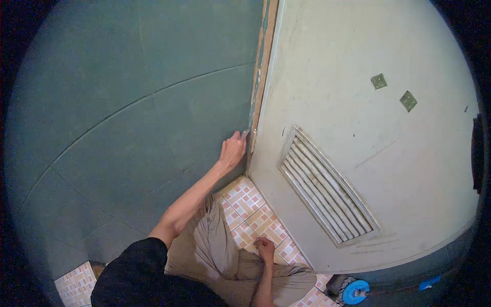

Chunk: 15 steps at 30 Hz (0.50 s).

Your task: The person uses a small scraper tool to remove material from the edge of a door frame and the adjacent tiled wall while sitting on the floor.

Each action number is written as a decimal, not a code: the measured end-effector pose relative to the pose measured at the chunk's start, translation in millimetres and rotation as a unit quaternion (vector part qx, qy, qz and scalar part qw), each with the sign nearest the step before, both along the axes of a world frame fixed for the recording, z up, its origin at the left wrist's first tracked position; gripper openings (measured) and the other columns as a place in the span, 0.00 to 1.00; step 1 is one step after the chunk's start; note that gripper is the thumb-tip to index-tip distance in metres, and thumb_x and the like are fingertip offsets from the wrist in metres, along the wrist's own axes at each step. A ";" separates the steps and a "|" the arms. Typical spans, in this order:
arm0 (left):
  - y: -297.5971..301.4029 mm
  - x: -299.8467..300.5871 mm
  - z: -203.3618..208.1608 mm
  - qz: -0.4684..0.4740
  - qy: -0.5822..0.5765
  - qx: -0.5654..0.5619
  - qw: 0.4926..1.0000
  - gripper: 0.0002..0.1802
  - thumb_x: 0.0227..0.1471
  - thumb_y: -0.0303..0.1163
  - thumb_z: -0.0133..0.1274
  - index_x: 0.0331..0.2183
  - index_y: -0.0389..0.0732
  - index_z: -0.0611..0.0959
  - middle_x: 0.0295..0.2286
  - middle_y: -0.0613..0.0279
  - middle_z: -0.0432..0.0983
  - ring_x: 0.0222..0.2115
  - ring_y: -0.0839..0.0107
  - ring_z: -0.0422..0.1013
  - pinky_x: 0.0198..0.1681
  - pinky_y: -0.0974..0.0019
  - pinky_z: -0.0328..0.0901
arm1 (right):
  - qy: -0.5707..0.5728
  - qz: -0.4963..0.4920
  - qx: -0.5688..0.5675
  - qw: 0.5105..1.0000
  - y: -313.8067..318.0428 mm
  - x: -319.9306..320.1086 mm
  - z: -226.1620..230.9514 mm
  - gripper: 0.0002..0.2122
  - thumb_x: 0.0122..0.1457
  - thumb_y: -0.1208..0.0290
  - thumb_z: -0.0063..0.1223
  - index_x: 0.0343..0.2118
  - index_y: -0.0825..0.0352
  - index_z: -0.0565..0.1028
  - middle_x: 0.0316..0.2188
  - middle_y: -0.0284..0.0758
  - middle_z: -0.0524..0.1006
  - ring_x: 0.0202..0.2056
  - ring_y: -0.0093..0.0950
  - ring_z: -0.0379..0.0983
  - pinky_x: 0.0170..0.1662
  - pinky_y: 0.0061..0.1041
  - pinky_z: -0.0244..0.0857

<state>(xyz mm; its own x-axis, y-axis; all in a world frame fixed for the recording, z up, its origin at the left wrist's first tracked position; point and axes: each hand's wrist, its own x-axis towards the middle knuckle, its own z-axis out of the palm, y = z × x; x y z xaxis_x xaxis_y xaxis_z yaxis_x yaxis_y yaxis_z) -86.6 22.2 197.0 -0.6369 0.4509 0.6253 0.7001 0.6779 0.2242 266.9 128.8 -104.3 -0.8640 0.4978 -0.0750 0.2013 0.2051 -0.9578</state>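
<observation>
My left hand (pixel 233 150) reaches up to the narrow wooden door frame (pixel 262 82), where the dark green wall meets the pale door. Its fingers are pinched against the frame's edge, and whatever they hold is too small to make out. Strips of bare brown wood and whitish patches show along the frame above the hand. Lower down, my right hand (pixel 265 249) hovers over or rests by my bent knee in brown trousers (pixel 286 276). Its fingers are curled in, and their inside is hidden.
The pale door (pixel 327 66) has a slatted vent (pixel 327 192) low down and two green diamond stickers. Patterned tiles (pixel 250 204) cover the floor between my legs and the door. A blue-hubbed wheel (pixel 355 291) is at the lower right, by the door's bottom edge.
</observation>
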 end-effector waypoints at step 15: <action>39.0 -2.7 60.4 0.042 0.051 0.187 0.980 0.20 0.52 0.26 0.49 0.48 0.31 0.74 0.27 0.46 0.69 0.26 0.51 0.71 0.28 0.53 0.67 | -0.036 0.002 -0.029 0.999 -2.4 -0.9 -3.3 0.09 0.60 0.72 0.50 0.38 0.73 0.77 0.28 0.35 0.80 0.28 0.22 0.76 0.32 0.21 0.70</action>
